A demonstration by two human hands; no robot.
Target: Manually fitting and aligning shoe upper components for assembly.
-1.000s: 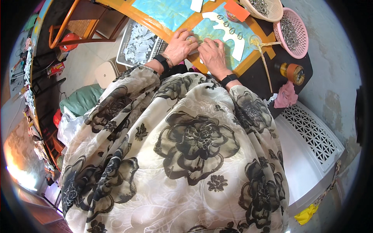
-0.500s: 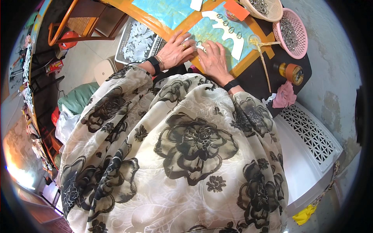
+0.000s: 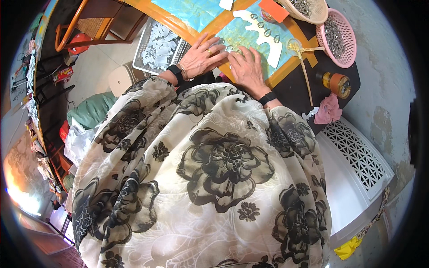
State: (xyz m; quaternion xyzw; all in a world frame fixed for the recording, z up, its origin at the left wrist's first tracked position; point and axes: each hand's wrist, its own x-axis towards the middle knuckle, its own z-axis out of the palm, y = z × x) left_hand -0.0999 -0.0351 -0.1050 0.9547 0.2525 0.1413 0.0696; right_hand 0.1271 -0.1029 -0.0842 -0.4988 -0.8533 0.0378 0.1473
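Head view: both hands at the near edge of the bench (image 3: 290, 85), upper middle of the frame. Left hand (image 3: 203, 59): fingers extended and spread, pointing toward upper right; fingertips near a few small rings on the blue sheet (image 3: 182, 17). Left grip: can't tell whether it pinches anything, thumb hidden. Right hand (image 3: 246, 69): fingers bent, tips down at the sheet, close beside the left fingertips. Right grip: can't tell either, contact area covered by the hand.

Scalloped white strip (image 3: 264, 40): lying on the blue sheet just beyond the right hand, upper middle toward the right; four oval rings in a row on it. Orange-brown tape borders the sheet.

Upper right: beige basket (image 3: 318, 20) and pink basket (image 3: 350, 57), each with metal pieces inside. Orange card (image 3: 273, 10) just left of the beige one. Round clear dish (image 3: 292, 46) right of the strip, thin stick (image 3: 306, 80) next to it. Further right, tape roll (image 3: 340, 85), with pink cloth (image 3: 328, 110) just below.

Upper left: white crate (image 3: 146, 70) of pale pieces, left of the left hand. Beige stool (image 3: 121, 80) below it. Black band on each wrist.
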